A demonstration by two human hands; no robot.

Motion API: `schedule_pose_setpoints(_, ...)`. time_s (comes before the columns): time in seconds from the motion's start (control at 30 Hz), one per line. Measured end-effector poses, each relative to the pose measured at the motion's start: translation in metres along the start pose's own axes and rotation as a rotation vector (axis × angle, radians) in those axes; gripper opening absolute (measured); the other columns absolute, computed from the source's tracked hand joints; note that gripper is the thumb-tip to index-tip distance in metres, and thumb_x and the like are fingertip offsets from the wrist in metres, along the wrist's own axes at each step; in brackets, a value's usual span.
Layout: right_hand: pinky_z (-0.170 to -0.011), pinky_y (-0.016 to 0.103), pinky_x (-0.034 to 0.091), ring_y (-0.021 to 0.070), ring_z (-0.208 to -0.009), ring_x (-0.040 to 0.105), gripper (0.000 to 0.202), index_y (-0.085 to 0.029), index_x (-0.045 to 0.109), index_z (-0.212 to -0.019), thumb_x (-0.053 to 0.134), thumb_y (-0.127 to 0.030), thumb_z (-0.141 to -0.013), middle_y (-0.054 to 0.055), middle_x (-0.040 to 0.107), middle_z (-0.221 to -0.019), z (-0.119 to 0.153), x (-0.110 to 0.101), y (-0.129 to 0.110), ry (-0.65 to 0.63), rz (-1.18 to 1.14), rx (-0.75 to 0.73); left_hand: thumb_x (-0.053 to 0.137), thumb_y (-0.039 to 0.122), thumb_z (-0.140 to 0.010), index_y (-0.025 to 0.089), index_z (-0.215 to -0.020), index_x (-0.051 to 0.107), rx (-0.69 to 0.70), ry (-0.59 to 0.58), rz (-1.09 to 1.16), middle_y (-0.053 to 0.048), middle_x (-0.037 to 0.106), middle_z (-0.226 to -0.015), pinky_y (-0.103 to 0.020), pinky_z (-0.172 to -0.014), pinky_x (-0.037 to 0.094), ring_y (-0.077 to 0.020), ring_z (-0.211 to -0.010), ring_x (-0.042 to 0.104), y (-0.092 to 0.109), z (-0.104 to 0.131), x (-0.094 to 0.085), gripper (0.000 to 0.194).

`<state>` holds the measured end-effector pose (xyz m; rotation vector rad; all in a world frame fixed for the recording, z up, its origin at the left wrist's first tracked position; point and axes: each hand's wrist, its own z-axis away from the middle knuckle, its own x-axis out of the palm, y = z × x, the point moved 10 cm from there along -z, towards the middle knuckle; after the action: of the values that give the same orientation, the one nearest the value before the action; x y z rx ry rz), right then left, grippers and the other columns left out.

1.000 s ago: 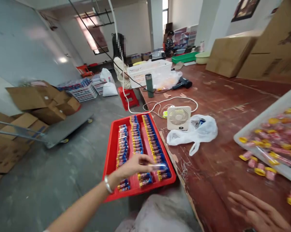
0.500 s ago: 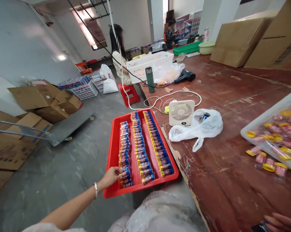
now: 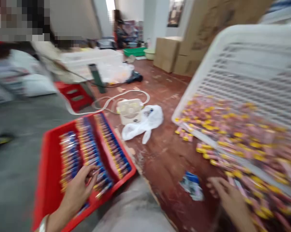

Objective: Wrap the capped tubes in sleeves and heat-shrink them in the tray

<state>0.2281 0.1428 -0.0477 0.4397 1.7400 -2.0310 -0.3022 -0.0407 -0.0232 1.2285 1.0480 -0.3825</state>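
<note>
My left hand (image 3: 81, 185), a silver bangle at its wrist, hovers over the near part of a red tray (image 3: 47, 161). Its fingers are loosely curved and apart, with nothing visible in them. Rows of small blue-and-yellow wrapped tubes (image 3: 89, 145) fill much of the tray. On the table, my right hand (image 3: 226, 193) has its fingers slightly bent and apart, with nothing seen in them. It lies between some flat blue printed wrappers (image 3: 192, 186) and a heap of pink tubes with yellow caps (image 3: 239, 135). Motion blur smears both hands.
A white basket (image 3: 234, 38) leans over the pink tubes at the right. A small fan (image 3: 130, 111), a white plastic bag (image 3: 150, 120) and a looping cable lie on the reddish table (image 3: 164, 154). Farther back are a green bottle (image 3: 96, 77), cardboard boxes (image 3: 167, 53) and people.
The view has swung right and blurred. My left hand has let go of a wrapped tube in the left row and shifted right. My right hand has come more fully into view beside the wrappers.
</note>
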Motion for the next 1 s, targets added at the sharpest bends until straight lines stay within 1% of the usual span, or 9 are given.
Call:
schedule_pose_setpoints(0.07,-0.046,0.031,0.046,0.0221,-0.050,0.060,0.043,-0.021,0.065,-0.073,0.052,-0.061,-0.080,0.006,0.068,-0.062,0.003,-0.001,-0.011,0.019,0.075,-0.011,0.053,0.034,-0.092,0.025,-0.102,0.059,0.318,-0.105,0.128,-0.001,0.062,-0.088,-0.025,-0.065,0.050,-0.0165,-0.073,0.060,0.091,-0.013,0.039,0.015)
schedule_pose_setpoints(0.17,-0.053,0.031,0.042,0.0214,-0.056,0.060,0.037,-0.023,0.062,-0.067,0.050,-0.054,-0.085,0.002,0.065,-0.059,0.002,0.000,-0.012,0.070,0.175,-0.022,0.048,0.021,-0.095,0.025,-0.105,0.061,0.712,-0.384,0.259,-0.002,0.067,-0.095,-0.024,-0.076,0.053,-0.0159,-0.086,0.065,0.217,0.010,0.109,0.017)
schedule_pose_setpoints(0.23,-0.057,0.031,0.041,0.0217,-0.061,0.062,0.035,-0.024,0.062,-0.069,0.050,-0.050,-0.088,0.002,0.066,-0.062,0.005,0.006,-0.013,0.073,0.217,-0.035,0.048,0.017,-0.094,0.023,-0.110,0.061,0.883,-0.490,0.249,-0.005,0.069,-0.106,-0.029,-0.086,0.053,-0.0178,-0.096,0.065,0.274,0.033,0.148,0.021)
schedule_pose_setpoints(0.3,-0.057,0.030,0.039,0.0215,-0.062,0.062,0.027,-0.024,0.063,-0.073,0.054,-0.046,-0.086,0.001,0.067,-0.066,0.008,0.015,-0.015,0.067,0.243,-0.043,0.052,0.016,-0.092,0.020,-0.116,0.060,0.999,-0.535,0.193,-0.007,0.067,-0.118,-0.036,-0.096,0.051,-0.0214,-0.106,0.064,0.307,0.050,0.178,0.026)
schedule_pose_setpoints(0.37,-0.056,0.030,0.038,0.0213,-0.062,0.060,0.019,-0.024,0.062,-0.073,0.061,-0.042,-0.081,0.001,0.066,-0.067,0.009,0.022,-0.016,0.070,0.263,-0.044,0.055,0.017,-0.091,0.019,-0.121,0.058,1.064,-0.551,0.127,-0.008,0.065,-0.125,-0.042,-0.101,0.048,-0.0244,-0.113,0.061,0.320,0.059,0.198,0.030)
schedule_pose_setpoints(0.47,-0.056,0.029,0.036,0.0208,-0.061,0.059,0.016,-0.024,0.059,-0.072,0.063,-0.038,-0.079,0.001,0.065,-0.067,0.006,0.026,-0.017,0.077,0.271,-0.042,0.052,0.020,-0.095,0.020,-0.128,0.054,1.103,-0.549,0.047,-0.007,0.062,-0.133,-0.045,-0.104,0.045,-0.0253,-0.120,0.058,0.322,0.064,0.212,0.034)
schedule_pose_setpoints(0.77,-0.061,0.030,0.034,0.0203,-0.063,0.056,0.033,-0.023,0.059,-0.069,0.046,-0.043,-0.092,0.000,0.059,-0.065,0.009,0.019,-0.025,0.067,0.210,-0.093,0.045,0.022,-0.099,0.019,-0.128,0.055,1.217,-0.438,-0.044,-0.004,0.063,-0.133,-0.042,-0.102,0.041,-0.0243,-0.118,0.058,0.321,0.071,0.212,0.031)
schedule_pose_setpoints(0.9,-0.062,0.031,0.034,0.0207,-0.065,0.055,0.040,-0.021,0.057,-0.066,0.043,-0.046,-0.094,0.001,0.056,-0.066,0.017,0.001,-0.026,0.122,0.170,-0.109,0.050,0.018,-0.096,0.021,-0.116,0.060,1.179,-0.423,0.009,-0.003,0.070,-0.113,-0.038,-0.090,0.046,-0.0217,-0.099,0.061,0.337,0.052,0.210,0.023)
schedule_pose_setpoints(1.0,-0.060,0.029,0.035,0.0204,-0.063,0.053,0.042,-0.021,0.055,-0.065,0.043,-0.049,-0.094,0.000,0.054,-0.064,0.024,-0.019,-0.023,0.181,0.126,-0.105,0.049,0.016,-0.095,0.020,-0.104,0.064,1.112,-0.352,-0.014,-0.004,0.069,-0.094,-0.038,-0.079,0.048,-0.0227,-0.086,0.059,0.370,0.017,0.220,0.018)
